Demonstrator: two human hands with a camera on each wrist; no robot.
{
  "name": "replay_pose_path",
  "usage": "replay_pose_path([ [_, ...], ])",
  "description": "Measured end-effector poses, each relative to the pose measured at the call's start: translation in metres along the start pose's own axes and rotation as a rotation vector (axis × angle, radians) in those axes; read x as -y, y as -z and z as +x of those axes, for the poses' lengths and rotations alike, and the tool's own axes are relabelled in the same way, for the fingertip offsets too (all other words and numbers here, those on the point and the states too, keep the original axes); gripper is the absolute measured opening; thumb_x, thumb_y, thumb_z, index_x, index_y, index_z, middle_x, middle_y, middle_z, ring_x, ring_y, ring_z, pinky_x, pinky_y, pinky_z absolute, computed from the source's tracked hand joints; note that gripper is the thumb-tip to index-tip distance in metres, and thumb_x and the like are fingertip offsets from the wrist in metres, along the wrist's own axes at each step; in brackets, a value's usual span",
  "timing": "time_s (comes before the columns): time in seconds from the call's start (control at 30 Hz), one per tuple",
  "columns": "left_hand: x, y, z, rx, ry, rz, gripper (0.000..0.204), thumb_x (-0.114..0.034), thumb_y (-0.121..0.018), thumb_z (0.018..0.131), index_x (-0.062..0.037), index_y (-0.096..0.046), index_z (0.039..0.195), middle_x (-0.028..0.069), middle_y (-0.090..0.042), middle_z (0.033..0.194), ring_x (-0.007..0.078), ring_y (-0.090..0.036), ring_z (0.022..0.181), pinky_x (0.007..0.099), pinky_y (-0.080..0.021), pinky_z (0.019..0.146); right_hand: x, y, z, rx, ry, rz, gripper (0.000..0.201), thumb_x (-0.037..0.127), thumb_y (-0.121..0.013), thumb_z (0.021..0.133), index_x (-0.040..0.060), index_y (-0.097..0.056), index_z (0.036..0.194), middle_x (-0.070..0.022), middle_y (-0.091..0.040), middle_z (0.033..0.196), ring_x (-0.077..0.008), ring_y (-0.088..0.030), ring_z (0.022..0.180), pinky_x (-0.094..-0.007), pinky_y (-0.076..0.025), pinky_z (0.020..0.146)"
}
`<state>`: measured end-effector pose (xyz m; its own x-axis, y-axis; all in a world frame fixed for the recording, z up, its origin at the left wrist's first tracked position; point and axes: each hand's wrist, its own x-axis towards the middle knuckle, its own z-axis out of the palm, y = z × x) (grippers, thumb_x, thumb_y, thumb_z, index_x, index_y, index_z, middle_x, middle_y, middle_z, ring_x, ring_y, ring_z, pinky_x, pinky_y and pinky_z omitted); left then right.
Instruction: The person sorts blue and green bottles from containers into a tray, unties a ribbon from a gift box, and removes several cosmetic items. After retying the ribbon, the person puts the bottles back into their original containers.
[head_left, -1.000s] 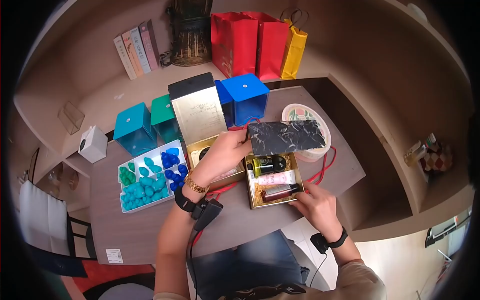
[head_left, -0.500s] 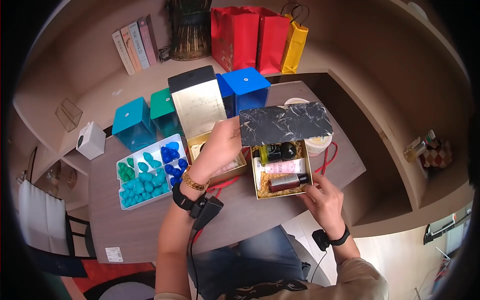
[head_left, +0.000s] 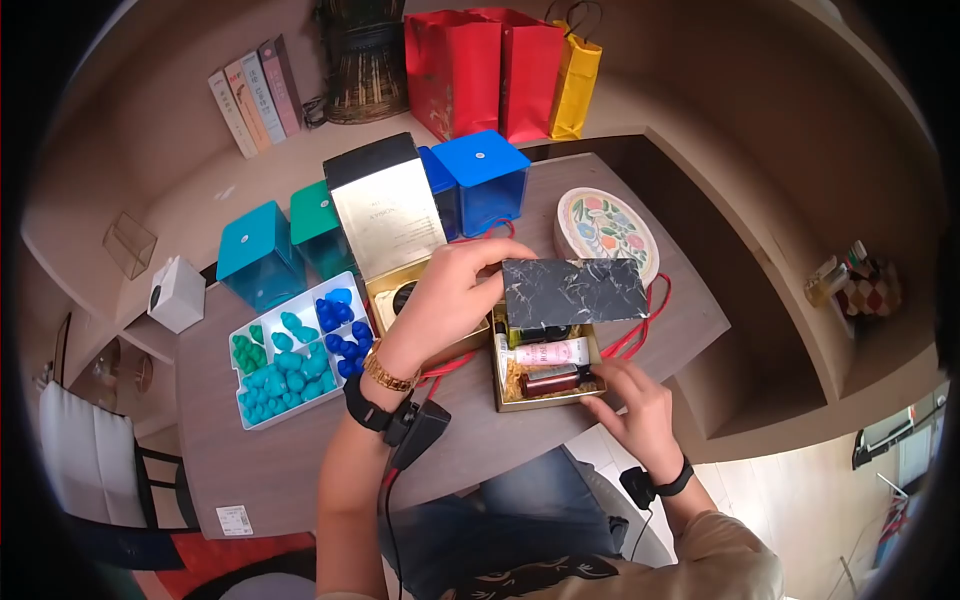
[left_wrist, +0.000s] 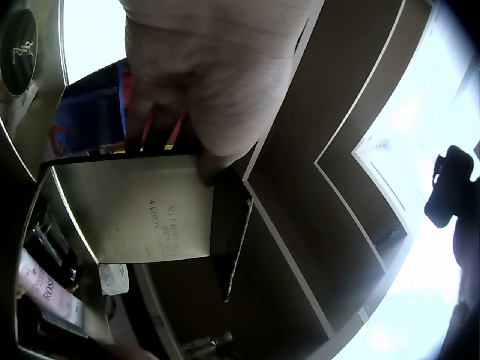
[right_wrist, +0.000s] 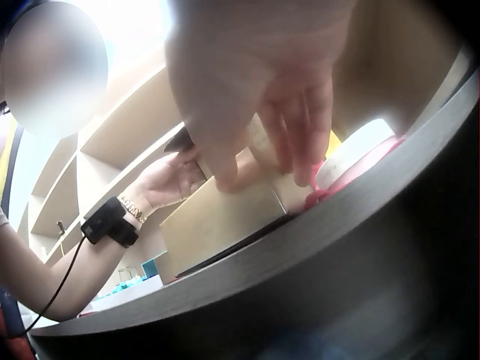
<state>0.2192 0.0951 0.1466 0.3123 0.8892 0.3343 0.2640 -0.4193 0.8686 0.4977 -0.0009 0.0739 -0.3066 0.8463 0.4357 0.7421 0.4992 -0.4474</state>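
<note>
A gift box with gold walls point(head_left: 545, 402) sits on the table, its black marbled lid point(head_left: 575, 293) tilted up at the rear. My left hand point(head_left: 450, 290) pinches the lid's left edge, thumb on the gold inner face point(left_wrist: 142, 217) that bears printed text. My right hand point(head_left: 640, 415) grips the box's right front corner, thumb against the front wall point(right_wrist: 225, 221) and fingers along the side. Inside, a pink tube point(head_left: 552, 353) and a dark red bottle point(head_left: 550, 383) lie on shredded filler. The lid hides much of a black-capped bottle behind them.
To the left, a second gold box point(head_left: 390, 210) stands open. A white divided tray point(head_left: 285, 415) holds many teal, green and blue pieces. Lidded blue and green bins point(head_left: 262, 260) line the back. A floral round tin point(head_left: 605, 230) and red cord point(head_left: 645, 325) lie right.
The box and lid rose toward the right, then came back down left. The lid now covers more of the rear bottle, and the floral tin shows more fully. Both hands keep their hold.
</note>
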Motion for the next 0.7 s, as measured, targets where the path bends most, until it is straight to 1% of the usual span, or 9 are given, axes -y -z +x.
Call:
replay_pose_path([
  [0.07, -0.008, 0.000, -0.002, 0.012, -0.070, 0.041, 0.030, 0.008, -0.054, 0.089, 0.0031, -0.070, 0.114, 0.0132, -0.075, 0.103, 0.0171, -0.071, 0.095, 0.0309, -0.054, 0.086, -0.006, 0.004, 0.000, -0.017, -0.051, 0.104, 0.039, 0.020, -0.083, 0.084, 0.0056, -0.066, 0.117, -0.0111, -0.071, 0.112, -0.0247, -0.073, 0.087, -0.0335, -0.058, 0.071],
  [0.17, -0.018, 0.000, -0.007, 0.026, -0.144, 0.106, 0.032, 0.009, -0.054, 0.087, 0.0021, -0.071, 0.113, 0.0149, -0.075, 0.104, 0.0209, -0.072, 0.095, 0.0324, -0.054, 0.087, -0.015, -0.001, -0.001, -0.126, -0.159, 0.419, 0.057, 0.020, -0.080, 0.089, 0.0039, -0.052, 0.136, -0.0118, -0.072, 0.116, -0.0193, -0.073, 0.088, -0.0301, -0.057, 0.074],
  [0.2, -0.021, 0.001, -0.008, 0.031, -0.165, 0.128, 0.032, 0.009, -0.054, 0.086, 0.0019, -0.072, 0.112, 0.0153, -0.075, 0.104, 0.0222, -0.072, 0.095, 0.0330, -0.054, 0.088, -0.015, 0.002, 0.000, -0.114, -0.172, 0.439, 0.069, 0.019, -0.077, 0.092, 0.0031, -0.039, 0.146, -0.0130, -0.071, 0.120, -0.0174, -0.072, 0.092, -0.0288, -0.056, 0.077],
  [0.3, -0.028, 0.003, -0.012, 0.060, -0.249, 0.181, 0.024, 0.002, -0.059, 0.091, 0.0020, -0.072, 0.112, 0.0170, -0.074, 0.103, 0.0266, -0.072, 0.093, 0.0346, -0.054, 0.087, -0.012, 0.004, 0.006, -0.186, -0.207, 0.559, 0.067, 0.018, -0.076, 0.092, 0.0037, -0.039, 0.146, -0.0144, -0.069, 0.121, -0.0181, -0.071, 0.093, -0.0290, -0.056, 0.078],
  [0.4, -0.037, 0.006, -0.017, 0.081, -0.116, 0.208, 0.021, -0.010, -0.064, 0.097, 0.0012, -0.072, 0.113, 0.0169, -0.073, 0.100, 0.0275, -0.070, 0.088, 0.0348, -0.053, 0.083, -0.009, 0.003, 0.010, -0.204, -0.214, 0.563, 0.063, 0.016, -0.075, 0.093, 0.0045, -0.041, 0.145, -0.0137, -0.069, 0.121, -0.0171, -0.070, 0.094, -0.0297, -0.056, 0.078],
  [0.43, -0.036, 0.006, -0.017, 0.064, -0.135, 0.196, 0.020, -0.013, -0.065, 0.098, 0.0022, -0.071, 0.109, 0.0166, -0.071, 0.096, 0.0271, -0.067, 0.084, 0.0348, -0.052, 0.079, -0.007, 0.002, 0.012, -0.211, -0.218, 0.556, 0.062, 0.016, -0.074, 0.093, 0.0046, -0.041, 0.145, -0.0133, -0.069, 0.121, -0.0167, -0.070, 0.093, -0.0297, -0.056, 0.078],
  [0.5, -0.033, 0.008, -0.017, 0.027, -0.173, 0.171, 0.025, -0.021, -0.067, 0.100, 0.0041, -0.070, 0.101, 0.0161, -0.067, 0.087, 0.0262, -0.062, 0.075, 0.0349, -0.049, 0.072, -0.003, 0.000, 0.014, -0.190, -0.232, 0.535, 0.059, 0.016, -0.074, 0.093, 0.0041, -0.044, 0.143, -0.0121, -0.070, 0.120, -0.0159, -0.070, 0.094, -0.0294, -0.055, 0.077],
  [0.6, -0.036, 0.016, -0.018, 0.070, -0.135, 0.222, 0.029, -0.024, -0.063, 0.102, 0.0042, -0.066, 0.096, 0.0206, -0.063, 0.083, 0.0335, -0.060, 0.074, 0.0393, -0.048, 0.071, 0.001, -0.003, 0.016, -0.163, -0.233, 0.470, 0.052, 0.015, -0.073, 0.094, 0.0033, -0.048, 0.139, -0.0108, -0.071, 0.119, -0.0149, -0.070, 0.094, -0.0289, -0.055, 0.076],
  [0.7, -0.034, 0.016, -0.018, 0.078, -0.141, 0.212, 0.030, -0.024, -0.062, 0.102, 0.0048, -0.062, 0.092, 0.0205, -0.060, 0.080, 0.0336, -0.057, 0.072, 0.0394, -0.047, 0.070, -0.001, -0.005, 0.017, -0.164, -0.255, 0.463, 0.046, 0.014, -0.070, 0.096, 0.0030, -0.051, 0.136, -0.0104, -0.071, 0.119, -0.0149, -0.069, 0.094, -0.0288, -0.055, 0.076],
])
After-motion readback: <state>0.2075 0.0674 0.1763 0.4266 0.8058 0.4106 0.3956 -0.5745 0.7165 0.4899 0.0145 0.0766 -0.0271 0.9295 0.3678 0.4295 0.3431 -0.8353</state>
